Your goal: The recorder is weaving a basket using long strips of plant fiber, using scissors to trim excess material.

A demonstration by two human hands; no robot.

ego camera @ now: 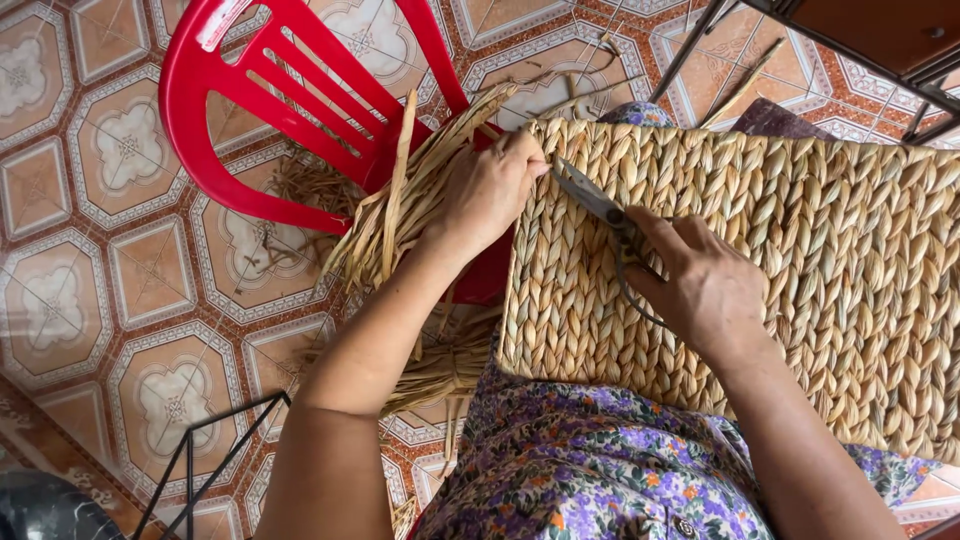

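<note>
You're working on the woven straw mat (760, 250), which is lying across your lap over the floral dress (590, 470), its upper left corner up by the red plastic chair (300, 100). It's looking light and springy, thick braided rows that should flex but not flop; the edge is the firmest place to grip, and that's just where you're holding. Your left hand (485, 190) is curling closed on that corner, fingers pinching the rim where loose ends are sticking out. Your right hand (700, 285) is wrapped through the handles of the scissors (600, 205), blades parted a little and pointing at the pinched spot. The dry fibre is likely brittle, so it's liable to fray if tugged. A bundle of loose straw (410, 200) is draping off the chair seat, more scraps littering the patterned tile floor (120, 280).
</note>
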